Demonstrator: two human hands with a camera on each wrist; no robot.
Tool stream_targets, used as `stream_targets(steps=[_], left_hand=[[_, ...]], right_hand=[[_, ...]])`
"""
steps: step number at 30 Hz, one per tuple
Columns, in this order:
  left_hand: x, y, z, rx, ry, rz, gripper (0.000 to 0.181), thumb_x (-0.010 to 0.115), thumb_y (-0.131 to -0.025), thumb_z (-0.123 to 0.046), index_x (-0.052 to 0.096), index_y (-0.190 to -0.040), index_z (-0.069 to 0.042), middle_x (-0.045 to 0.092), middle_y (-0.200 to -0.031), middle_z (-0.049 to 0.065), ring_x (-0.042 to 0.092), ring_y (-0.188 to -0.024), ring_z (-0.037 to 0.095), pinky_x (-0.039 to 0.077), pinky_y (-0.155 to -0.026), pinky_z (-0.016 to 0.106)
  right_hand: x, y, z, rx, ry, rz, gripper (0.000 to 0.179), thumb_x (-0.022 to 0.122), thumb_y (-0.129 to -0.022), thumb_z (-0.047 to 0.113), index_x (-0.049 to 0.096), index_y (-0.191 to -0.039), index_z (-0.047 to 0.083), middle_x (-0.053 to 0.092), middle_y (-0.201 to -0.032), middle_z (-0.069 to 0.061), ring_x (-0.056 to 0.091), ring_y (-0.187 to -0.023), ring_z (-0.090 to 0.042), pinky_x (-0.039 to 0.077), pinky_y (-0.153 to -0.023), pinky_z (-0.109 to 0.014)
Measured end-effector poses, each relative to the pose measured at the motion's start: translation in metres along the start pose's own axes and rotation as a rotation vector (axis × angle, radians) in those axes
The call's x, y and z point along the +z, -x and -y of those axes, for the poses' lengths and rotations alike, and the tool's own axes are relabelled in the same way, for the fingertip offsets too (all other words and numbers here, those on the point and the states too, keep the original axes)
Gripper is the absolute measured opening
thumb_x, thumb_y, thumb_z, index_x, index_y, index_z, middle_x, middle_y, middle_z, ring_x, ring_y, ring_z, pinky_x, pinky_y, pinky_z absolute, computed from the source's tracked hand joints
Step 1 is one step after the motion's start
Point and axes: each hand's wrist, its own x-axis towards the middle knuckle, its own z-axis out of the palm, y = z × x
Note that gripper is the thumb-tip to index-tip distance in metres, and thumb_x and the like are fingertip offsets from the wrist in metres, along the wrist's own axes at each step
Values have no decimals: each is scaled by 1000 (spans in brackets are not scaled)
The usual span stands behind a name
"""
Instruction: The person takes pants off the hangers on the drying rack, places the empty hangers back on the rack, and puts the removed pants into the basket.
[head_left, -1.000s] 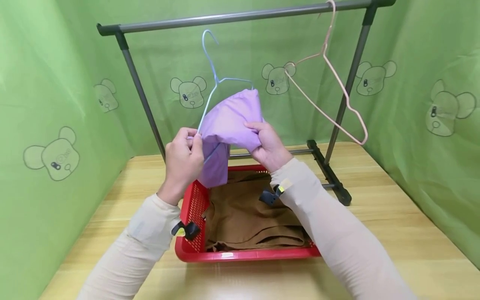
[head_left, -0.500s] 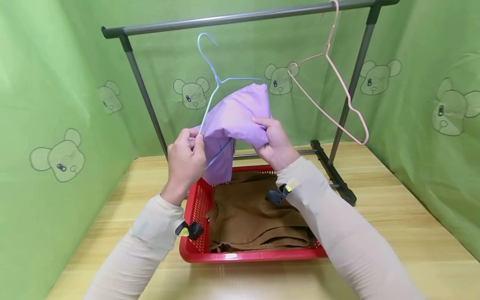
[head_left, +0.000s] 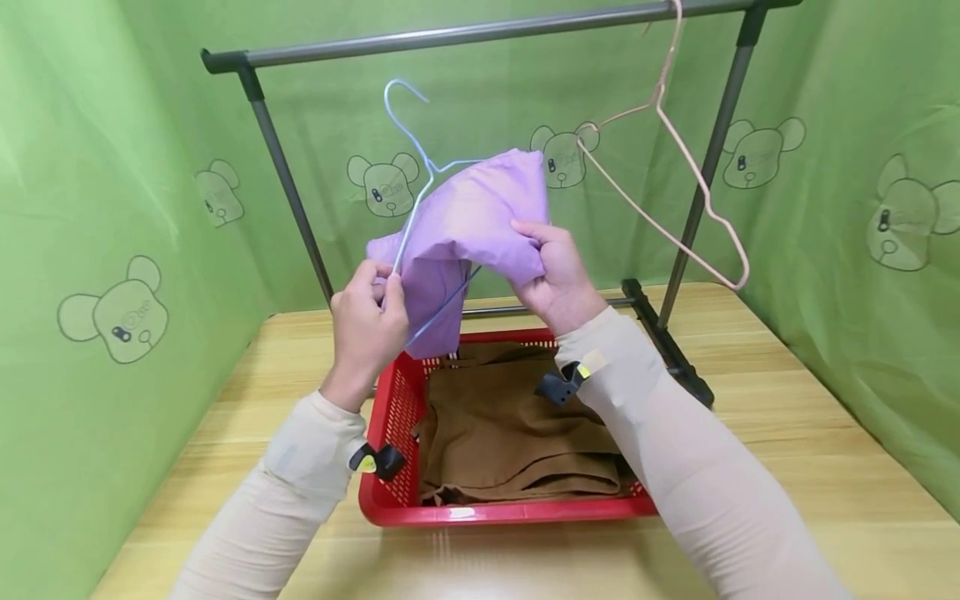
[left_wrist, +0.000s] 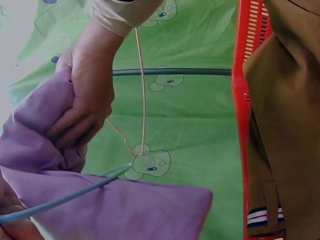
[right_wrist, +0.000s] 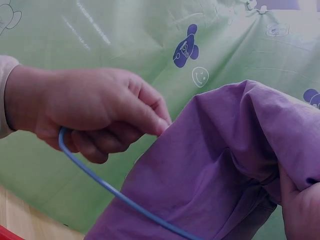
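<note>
A light blue wire hanger [head_left: 430, 167] is held in front of the rack, its hook leaning left and free of the bar. My left hand [head_left: 367, 321] pinches its left corner, fingertips at the edge of a purple garment [head_left: 480, 204]. The folded cloth drapes over the hanger's lower bar, and one end hangs below. On its right side my right hand [head_left: 558, 271] grips the fabric, thumb on top. In the right wrist view the hanger [right_wrist: 120, 197] curves out from under my left hand [right_wrist: 95, 105]. The cloth hides the hanger's right shoulder.
Below the hands, a red basket [head_left: 517, 512] holds folded brown clothing [head_left: 510, 433]. Behind stands a grey garment rack [head_left: 465, 37], with a pink hanger [head_left: 701, 179] hooked on its bar at the right. Green curtains [head_left: 300, 242] enclose the wooden table [head_left: 780, 417].
The hanger's hook has tipped left and down. My right hand has moved right and slightly up with the cloth, and more purple fabric shows left of the hanger's arm.
</note>
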Motion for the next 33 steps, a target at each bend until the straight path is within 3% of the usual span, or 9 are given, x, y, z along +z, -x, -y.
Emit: stream_targets(steps=[8, 12, 18, 21, 24, 27, 29, 33], left_hand=[[-1, 0, 8, -17, -19, 8, 14, 55, -92, -7, 63, -96, 4, 67, -66, 14, 60, -61, 29, 48, -61, 41], [-3, 0, 9, -108, -16, 74, 18, 53, -96, -9, 62, -104, 4, 64, -68, 14, 56, -60, 26, 46, -60, 37], [-7, 1, 6, -254, 3, 228, 23, 42, -103, -16, 52, -113, 1, 60, -75, 12, 55, -57, 22, 49, -56, 35], [-10, 1, 6, -364, 146, 322, 21, 36, -105, -18, 45, -115, -3, 56, -78, 14, 56, -55, 22, 56, -54, 40], [-12, 0, 7, -502, 380, 404, 18, 31, -107, -19, 36, -117, -6, 50, -86, 15, 56, -54, 21, 58, -55, 46], [-13, -2, 9, -615, 526, 439, 17, 28, -107, -21, 32, -117, -8, 45, -90, 12, 53, -52, 18, 57, -51, 39], [-12, -3, 10, -648, 553, 443, 17, 28, -108, -22, 31, -117, -8, 46, -90, 11, 50, -49, 16, 52, -45, 32], [-11, -1, 10, -638, 490, 436, 18, 27, -108, -22, 32, -116, -7, 49, -84, 10, 43, -42, 14, 42, -40, 26]], right_hand=[[4, 2, 3, -14, -4, 25, 31, 41, -96, -5, 34, -126, 3, 47, -115, -12, 61, -90, -28, 56, -80, -32], [5, 2, 5, -17, -6, 26, 35, 42, -96, -6, 34, -128, 4, 47, -116, -13, 61, -91, -29, 56, -81, -32], [6, 2, 9, -40, 0, 23, 34, 42, -96, -6, 35, -128, 4, 48, -115, -13, 61, -91, -28, 56, -80, -33], [7, 2, 10, -47, -13, 14, 34, 42, -96, -6, 35, -127, 4, 49, -115, -13, 61, -91, -29, 56, -81, -33], [6, 2, 12, -40, -39, 4, 35, 43, -95, -7, 35, -126, 5, 49, -114, -13, 62, -90, -29, 57, -80, -33], [6, 2, 13, -37, -53, -4, 35, 45, -94, -8, 36, -126, 4, 49, -113, -13, 62, -88, -29, 57, -80, -33], [6, 2, 14, -41, -57, -8, 36, 45, -94, -9, 36, -126, 4, 49, -113, -13, 62, -88, -29, 57, -79, -33], [6, 3, 15, -50, -52, -13, 36, 46, -93, -8, 36, -126, 4, 49, -112, -13, 62, -86, -29, 57, -78, -32]])
